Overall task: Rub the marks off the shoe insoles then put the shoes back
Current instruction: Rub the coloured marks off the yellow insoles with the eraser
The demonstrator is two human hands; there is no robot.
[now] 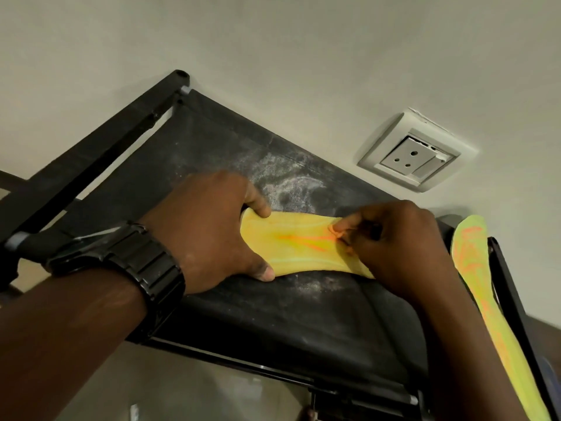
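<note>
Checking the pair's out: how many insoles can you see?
2. One insole lies on the black shelf, gripped by the left hand; the other insole lies at the shelf's right end. More may be hidden.

Dim, warm indoor light, wall brightest above the wall socket, greyer far left of the socket, soft shadow along the socket's lower right edge, straight lines bowed well below the socket, detail slightly soft.
</note>
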